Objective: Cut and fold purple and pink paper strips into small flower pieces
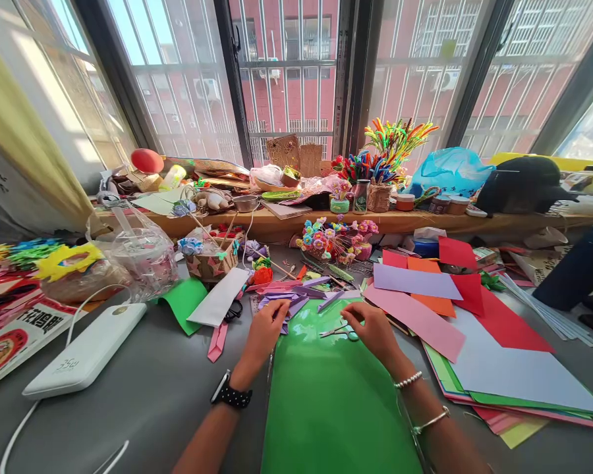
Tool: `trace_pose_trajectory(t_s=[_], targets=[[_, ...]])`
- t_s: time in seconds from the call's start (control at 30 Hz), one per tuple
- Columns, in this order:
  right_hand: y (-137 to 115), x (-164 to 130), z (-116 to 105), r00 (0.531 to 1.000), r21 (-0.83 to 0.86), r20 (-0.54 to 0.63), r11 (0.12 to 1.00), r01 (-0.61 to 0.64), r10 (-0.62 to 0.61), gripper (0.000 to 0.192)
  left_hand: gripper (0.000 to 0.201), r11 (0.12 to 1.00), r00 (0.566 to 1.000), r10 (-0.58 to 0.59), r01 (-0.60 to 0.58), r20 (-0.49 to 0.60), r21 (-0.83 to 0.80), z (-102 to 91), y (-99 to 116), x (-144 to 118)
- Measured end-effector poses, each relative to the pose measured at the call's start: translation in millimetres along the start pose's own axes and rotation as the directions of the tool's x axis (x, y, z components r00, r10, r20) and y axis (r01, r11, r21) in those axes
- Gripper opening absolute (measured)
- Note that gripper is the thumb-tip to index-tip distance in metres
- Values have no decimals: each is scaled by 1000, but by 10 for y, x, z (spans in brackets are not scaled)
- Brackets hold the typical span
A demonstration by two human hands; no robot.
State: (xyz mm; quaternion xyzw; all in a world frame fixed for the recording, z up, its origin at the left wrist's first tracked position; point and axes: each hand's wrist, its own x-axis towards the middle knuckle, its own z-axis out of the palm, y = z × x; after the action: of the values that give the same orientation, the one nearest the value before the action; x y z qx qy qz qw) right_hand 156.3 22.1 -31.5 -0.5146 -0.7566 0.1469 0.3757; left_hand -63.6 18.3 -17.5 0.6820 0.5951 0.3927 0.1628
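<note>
My left hand [268, 327] is closed, its fingertips pressed together on purple folded paper [296, 307] whose pointed pieces stick out around the fingers. My right hand [374, 327] is apart from it, thumb and fingers in a pinch; whatever is between them is too small to make out. Below and left of the right fingertips, small scissors [343, 332] lie on a green mat [340, 408]. A loose purple folded strip [329, 301] rests at the mat's far edge, between the hands. Pink folded strips [218, 341] lie left of my left hand.
At right are stacked coloured sheets [514, 368] and white sticks [548, 309]. A white power bank [86, 352] with a cable, a green sheet [185, 304] and black-handled scissors [234, 310] are at left. Behind stand a craft basket [207, 266], bead flowers [333, 240] and a crowded window ledge.
</note>
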Motion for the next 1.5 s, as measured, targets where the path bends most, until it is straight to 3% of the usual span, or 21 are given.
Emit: trace_pose_trajectory(t_s=[0.17,0.3,0.43,0.6,0.7,0.77,0.9,1.1,1.2,1.27,1.5], targets=[[4,-8,-14,1000,-66,0,998,-9,9,19,22,1000,999,16,-16,-52,0,-22,-33,45],[36,1,-46,997,-91,-46,994,-58,54,20,32,998,987,-26,35,-157,53,-100,-59,134],[65,14,-99,996,-110,-43,991,-82,77,22,35,997,991,24,-15,-134,69,-85,29,241],[91,14,-149,983,-130,184,991,28,-3,19,28,989,992,107,-100,-66,107,18,115,236],[102,14,-136,936,-209,352,973,101,-21,27,27,984,991,100,-85,-89,157,25,33,167],[108,18,-120,922,-252,386,963,98,7,22,26,979,991,95,-76,-93,189,5,-45,121],[133,27,-124,926,-347,361,937,27,107,7,25,967,990,97,-70,-101,244,-61,-148,28],[174,27,-178,932,-488,231,862,-138,280,12,23,947,990,118,-87,-81,311,-70,-81,-197],[163,31,-168,937,-497,183,850,-174,298,13,22,923,987,158,-148,1,355,51,52,-243],[145,35,-153,943,-488,153,852,-189,297,17,26,854,970,162,-229,179,468,168,146,-209],[14,130,-87,956,-416,116,887,-199,268,21,18,824,977,38,-149,210,546,440,274,41]])
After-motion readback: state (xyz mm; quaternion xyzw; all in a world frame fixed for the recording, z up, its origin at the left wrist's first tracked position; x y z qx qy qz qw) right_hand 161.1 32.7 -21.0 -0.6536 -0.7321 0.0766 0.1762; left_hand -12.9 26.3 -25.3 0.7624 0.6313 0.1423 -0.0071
